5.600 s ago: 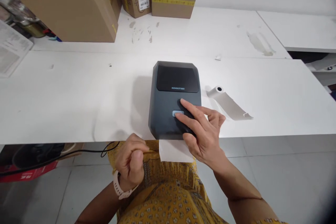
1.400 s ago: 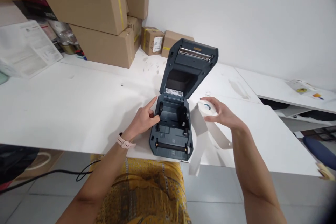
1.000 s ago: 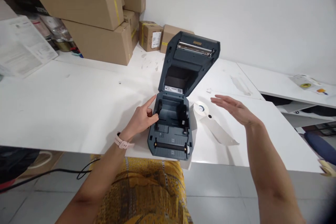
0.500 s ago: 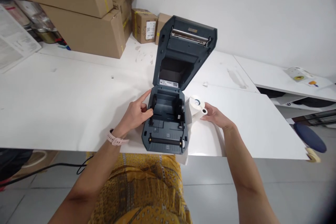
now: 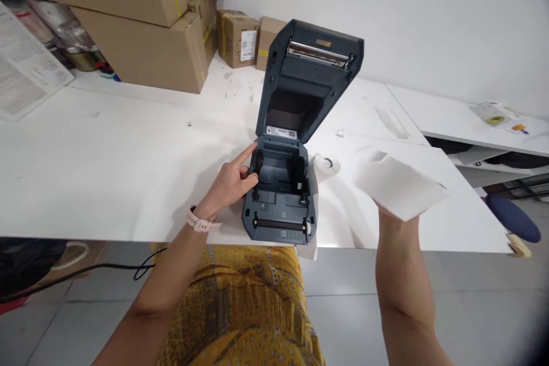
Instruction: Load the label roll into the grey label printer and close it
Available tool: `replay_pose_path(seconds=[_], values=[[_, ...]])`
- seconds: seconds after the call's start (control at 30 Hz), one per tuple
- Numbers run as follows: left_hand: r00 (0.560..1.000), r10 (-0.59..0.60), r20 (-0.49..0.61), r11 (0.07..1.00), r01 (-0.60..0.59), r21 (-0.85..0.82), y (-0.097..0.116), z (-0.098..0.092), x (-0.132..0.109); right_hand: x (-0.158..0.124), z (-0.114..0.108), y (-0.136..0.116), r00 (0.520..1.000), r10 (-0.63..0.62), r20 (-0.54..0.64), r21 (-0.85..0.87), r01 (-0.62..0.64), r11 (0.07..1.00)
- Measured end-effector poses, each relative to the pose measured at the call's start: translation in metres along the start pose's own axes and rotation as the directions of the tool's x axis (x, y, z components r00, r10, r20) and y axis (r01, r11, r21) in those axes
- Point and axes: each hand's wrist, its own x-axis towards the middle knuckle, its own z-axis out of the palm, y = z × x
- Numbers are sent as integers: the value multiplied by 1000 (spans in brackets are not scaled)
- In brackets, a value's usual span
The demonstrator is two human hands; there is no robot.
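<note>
A dark grey label printer stands on the white table with its lid raised. My left hand is at its left rim, thumb on the edge, index finger stretched toward the hinge and the other fingers curled. Close to the printer's right side lies a white paper roll. Farther right, my right hand holds up a creased piece of white paper, which hides its fingers. The small roll with a dark core is hidden from view.
Cardboard boxes are stacked at the back left, with smaller boxes beside them. Printed sheets stand at the far left. A right-hand shelf unit bears a labelled item, and a blue stool stands below.
My right hand has moved right, away from the larger roll, and a wide piece of white paper now covers its fingers. My left hand stays at the printer's rim. The view has shifted slightly.
</note>
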Motion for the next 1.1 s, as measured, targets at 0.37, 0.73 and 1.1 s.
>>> replay_pose_path(seconds=[0.37,0.73,1.1], values=[[999,4,38,994,0,-107,-4,1,0,99,86,-119,853,-245,461,-438,459,773],[999,32,-5,999,-32,-25,0,1,-1,73,104,-113,888,-333,317,-444,449,775],[922,321,-215,942,-288,172,-4,9,0,45,118,-107,906,-392,158,-323,423,847]])
